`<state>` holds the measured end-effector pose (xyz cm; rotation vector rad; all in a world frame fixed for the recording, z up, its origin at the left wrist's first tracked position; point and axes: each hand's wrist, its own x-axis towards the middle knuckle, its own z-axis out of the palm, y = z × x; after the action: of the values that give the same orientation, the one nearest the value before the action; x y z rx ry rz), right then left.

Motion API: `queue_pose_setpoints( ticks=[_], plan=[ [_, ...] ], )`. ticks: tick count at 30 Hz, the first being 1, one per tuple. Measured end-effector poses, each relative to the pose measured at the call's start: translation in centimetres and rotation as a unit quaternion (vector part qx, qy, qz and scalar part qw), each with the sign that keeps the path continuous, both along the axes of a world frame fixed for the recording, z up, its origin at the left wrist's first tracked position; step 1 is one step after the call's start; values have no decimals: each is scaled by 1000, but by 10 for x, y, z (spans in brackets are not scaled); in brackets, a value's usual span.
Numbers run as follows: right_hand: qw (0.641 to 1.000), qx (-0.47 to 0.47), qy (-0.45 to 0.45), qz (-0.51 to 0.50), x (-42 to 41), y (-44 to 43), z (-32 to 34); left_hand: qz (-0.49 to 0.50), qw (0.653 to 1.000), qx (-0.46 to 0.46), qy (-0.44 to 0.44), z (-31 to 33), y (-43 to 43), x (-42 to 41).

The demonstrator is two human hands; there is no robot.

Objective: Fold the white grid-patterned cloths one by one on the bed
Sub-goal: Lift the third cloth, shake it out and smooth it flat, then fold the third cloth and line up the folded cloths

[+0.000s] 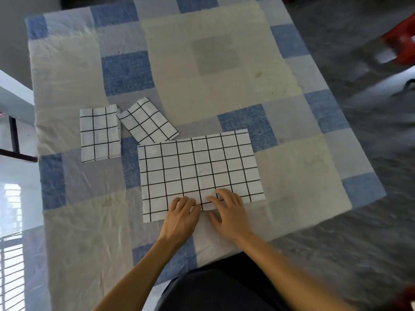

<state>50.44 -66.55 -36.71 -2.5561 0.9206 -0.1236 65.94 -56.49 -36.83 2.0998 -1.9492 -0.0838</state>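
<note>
Patches of blue, grey and cream cover the bed (292, 167), which fills most of the view. Dark floor (363, 113) runs along its right side, with a blurred red object (402, 46) at the far right. White furniture (15, 95) stands against its left side. The person's dark clothing (224, 288) fills the bottom of the frame.

Two folded cloths lie on the left half of the bed. The squared folded cloth (100, 133) sits straight. The tilted folded cloth (147, 121) lies just to its right, and the two meet at their far corners. The tilted one's near corner reaches the far edge of the large cloth (197, 169); whether the two overlap there is unclear.

The large cloth lies flat near the bed's near edge, a white rectangle crossed by thin black grid lines. Its long sides run left to right, turned slightly off square, and a faint crease runs down its middle.

Both hands are at the middle of its near edge, close together. The left hand (182, 217) has bent fingers with tips on the fabric; whether it pinches the edge cannot be told. The right hand (229, 213) lies spread, fingers straight and pressing flat on the cloth.
</note>
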Motion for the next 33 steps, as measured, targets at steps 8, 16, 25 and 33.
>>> queue_pose_setpoints(
  ticks=[8, 16, 25, 33],
  plan=[
    [997, -49, -11, -65, 9, 8, 10, 30, 999, -29, 17, 17, -11, -5],
    [992, -70, -55, -90, 16, -15, 42, 81, 993, -42, 71, 48, -12, -24],
    [958, 132, -207, -147, 29, -61, 133, 178, 951, -117, 225, 113, -38, -3],
    [939, 227, -236, -101, 27, -88, 209, 37, 988, -123, 90, 155, -78, 36]
  ],
)
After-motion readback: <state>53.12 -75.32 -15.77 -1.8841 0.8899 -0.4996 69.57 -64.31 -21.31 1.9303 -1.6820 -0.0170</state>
